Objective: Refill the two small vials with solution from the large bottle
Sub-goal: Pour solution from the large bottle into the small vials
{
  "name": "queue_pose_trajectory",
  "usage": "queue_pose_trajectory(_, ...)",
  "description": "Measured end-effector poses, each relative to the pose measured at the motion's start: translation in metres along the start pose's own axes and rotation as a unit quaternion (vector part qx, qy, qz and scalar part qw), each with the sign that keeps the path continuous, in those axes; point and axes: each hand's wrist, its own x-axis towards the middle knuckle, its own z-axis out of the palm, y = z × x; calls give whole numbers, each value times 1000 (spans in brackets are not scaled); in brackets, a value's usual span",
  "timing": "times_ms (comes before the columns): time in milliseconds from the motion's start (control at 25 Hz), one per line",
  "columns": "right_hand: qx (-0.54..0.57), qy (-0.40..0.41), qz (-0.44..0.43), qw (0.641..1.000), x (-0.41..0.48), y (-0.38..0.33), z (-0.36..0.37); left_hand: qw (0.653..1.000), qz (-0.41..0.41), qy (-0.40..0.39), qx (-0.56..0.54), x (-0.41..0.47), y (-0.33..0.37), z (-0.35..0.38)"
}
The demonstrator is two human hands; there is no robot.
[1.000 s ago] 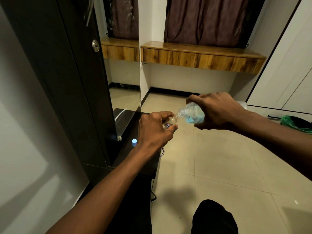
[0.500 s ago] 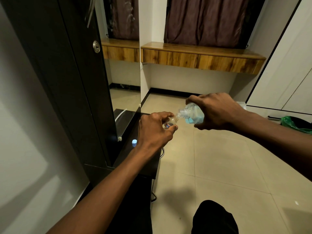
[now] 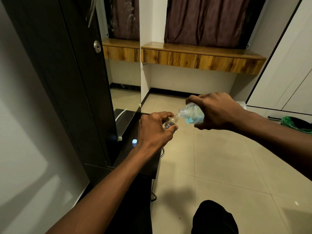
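My left hand (image 3: 154,130) grips a small clear vial (image 3: 170,123) with a red and blue label, its neck tilted up to the right. My right hand (image 3: 217,110) holds the large clear bottle (image 3: 191,114) with a blue label, tipped down to the left. The bottle's open threaded mouth meets the vial's mouth above the edge of a dark low table (image 3: 145,168). A small light-blue cap (image 3: 134,141) lies on the table just left of my left wrist. A second vial is not visible.
A dark wardrobe door with a lock (image 3: 97,46) and a mirror (image 3: 125,65) stand at left. A wooden shelf (image 3: 199,56) runs along the far wall under curtains. A green bag (image 3: 297,123) sits at right on the tiled floor. My dark-clothed knee (image 3: 214,218) is below.
Both hands and the two containers stay nearly still, mouths together; the bottle stays tipped toward the vial.
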Motion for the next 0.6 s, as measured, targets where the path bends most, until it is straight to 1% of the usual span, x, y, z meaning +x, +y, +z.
queue_pose_trajectory(600,5,1,-5,1000,2,0,2,1000,0,2,2,1,-3,0)
